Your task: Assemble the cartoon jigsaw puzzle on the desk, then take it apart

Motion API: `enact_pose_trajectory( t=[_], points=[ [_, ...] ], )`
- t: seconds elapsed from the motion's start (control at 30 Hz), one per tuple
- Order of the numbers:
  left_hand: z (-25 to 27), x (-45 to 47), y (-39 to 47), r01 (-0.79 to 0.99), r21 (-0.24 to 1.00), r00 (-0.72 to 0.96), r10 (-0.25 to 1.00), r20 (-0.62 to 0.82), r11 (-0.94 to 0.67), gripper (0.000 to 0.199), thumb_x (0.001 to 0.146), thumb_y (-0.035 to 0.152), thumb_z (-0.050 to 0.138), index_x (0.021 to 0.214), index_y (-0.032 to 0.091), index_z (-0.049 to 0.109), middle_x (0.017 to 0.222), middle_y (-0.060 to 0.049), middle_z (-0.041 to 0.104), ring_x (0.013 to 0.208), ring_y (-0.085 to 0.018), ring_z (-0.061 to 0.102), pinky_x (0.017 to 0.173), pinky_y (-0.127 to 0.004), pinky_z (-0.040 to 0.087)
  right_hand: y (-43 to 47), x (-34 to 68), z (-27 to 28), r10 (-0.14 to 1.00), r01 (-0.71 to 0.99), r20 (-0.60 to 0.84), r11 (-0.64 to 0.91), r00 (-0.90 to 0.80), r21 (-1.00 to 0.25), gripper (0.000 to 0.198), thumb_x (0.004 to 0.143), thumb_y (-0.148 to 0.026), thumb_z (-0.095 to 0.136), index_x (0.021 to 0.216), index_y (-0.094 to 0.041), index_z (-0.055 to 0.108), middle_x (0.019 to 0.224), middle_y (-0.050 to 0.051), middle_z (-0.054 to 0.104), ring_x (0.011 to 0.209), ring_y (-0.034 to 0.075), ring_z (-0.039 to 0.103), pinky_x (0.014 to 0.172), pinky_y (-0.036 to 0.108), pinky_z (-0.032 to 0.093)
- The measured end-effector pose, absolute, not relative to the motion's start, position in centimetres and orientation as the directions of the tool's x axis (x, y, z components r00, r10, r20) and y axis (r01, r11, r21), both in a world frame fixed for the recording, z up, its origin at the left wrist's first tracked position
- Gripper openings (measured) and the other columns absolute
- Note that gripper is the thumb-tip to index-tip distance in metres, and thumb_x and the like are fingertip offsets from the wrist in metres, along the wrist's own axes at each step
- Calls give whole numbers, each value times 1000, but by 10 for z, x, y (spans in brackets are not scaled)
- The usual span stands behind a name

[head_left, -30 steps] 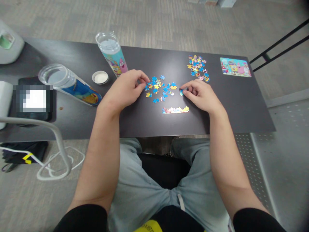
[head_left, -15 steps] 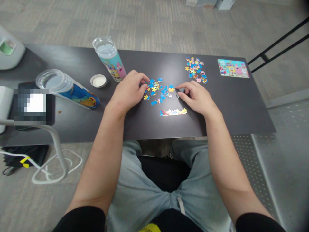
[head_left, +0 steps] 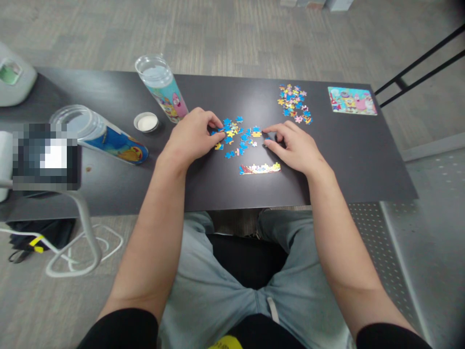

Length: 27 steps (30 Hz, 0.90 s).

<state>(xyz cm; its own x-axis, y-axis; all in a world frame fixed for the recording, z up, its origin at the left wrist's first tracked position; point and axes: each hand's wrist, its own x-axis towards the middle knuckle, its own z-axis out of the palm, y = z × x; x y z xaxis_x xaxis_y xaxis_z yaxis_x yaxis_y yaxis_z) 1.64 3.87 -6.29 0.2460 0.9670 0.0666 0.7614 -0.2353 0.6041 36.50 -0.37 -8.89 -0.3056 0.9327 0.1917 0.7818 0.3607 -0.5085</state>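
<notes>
A dark worktop (head_left: 345, 160) carries two scatters of small jigsaw pieces. The nearer scatter of loose pieces (head_left: 238, 136) lies about the middle of the worktop, mostly blue and yellow, too many and too small to count. The second scatter (head_left: 293, 103) sits toward the far edge, well apart from the first, and near the far right corner lies one finished picture card (head_left: 351, 100). Close to the near edge, between the two wrists, rests one joined strip of pieces (head_left: 259, 168), lying flat and touched by neither hand. Toward the left end are two clear tubes with cartoon wrappers: one upright tube (head_left: 162, 88) at the far edge and one tube on its side (head_left: 97, 135) nearer the left edge, with one small white lid (head_left: 147, 122) between them. A blurred dark object (head_left: 43, 156) and a grey-white case (head_left: 12, 77) sit at the left end.

Both forearms reach straight over the near edge, palms down. The left hand (head_left: 192, 136) is curled, its thumb and forefinger pinched together at the left rim of the nearer scatter; whether a piece sits between them cannot be told. The right hand (head_left: 293, 145) lies half closed at the right rim of the same scatter, forefinger stretched out and touching a blue piece (head_left: 268, 138) that its thumb presses against
</notes>
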Motion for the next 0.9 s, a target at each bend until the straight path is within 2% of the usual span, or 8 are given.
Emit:
enact_pose_trajectory(
  t=[0.1,0.27,0.4,0.53,0.7,0.8,0.9],
  points=[
    [-64,18,38,729,637,255,963,86,-250,20,94,43,92,109,33,83,117,-6,85,106,-27,76,100,-49,64,-4,365,-89,930,781,195,366,-310,-506,36,118,-51,79,150,-39,89,119,10,78,104,38,77,88,54,59],
    [-61,21,36,674,699,274,960,65,-239,18,97,39,89,111,32,80,111,-3,88,105,-26,79,102,-49,66,-4,365,-90,932,783,194,361,-305,-506,38,120,-57,78,151,-40,89,120,10,79,106,38,77,89,55,60],
    [-56,23,33,634,742,250,966,71,-219,14,100,35,85,112,31,78,116,-5,90,104,-25,79,104,-49,67,-4,365,-90,931,781,200,364,-304,-508,38,118,-54,78,151,-38,90,119,10,79,105,38,78,89,55,60],
    [-51,21,34,614,765,215,973,79,-197,20,101,41,85,116,30,77,120,-7,90,111,-26,78,103,-48,68,-3,366,-89,934,784,191,357,-301,-508,38,118,-57,79,150,-40,89,119,10,80,105,39,77,89,56,61],
    [-47,9,37,587,798,143,988,65,-138,28,103,45,85,123,28,77,118,-3,87,116,-24,76,98,-43,63,-3,366,-91,932,779,197,363,-305,-512,38,118,-59,78,150,-41,90,117,10,79,105,39,77,91,57,63],
    [-47,5,38,572,811,123,990,65,-124,32,103,39,86,131,26,78,122,-2,87,109,-20,74,99,-42,62,-3,366,-91,932,783,190,362,-309,-506,38,118,-56,79,151,-40,89,119,11,80,106,39,78,92,57,63],
    [-48,8,37,599,791,107,992,73,-123,25,102,26,84,127,26,81,121,-4,89,104,-19,76,103,-42,64,-3,366,-87,935,792,165,355,-315,-497,40,118,-53,77,154,-37,88,120,11,80,108,39,78,92,57,63]
  ],
)
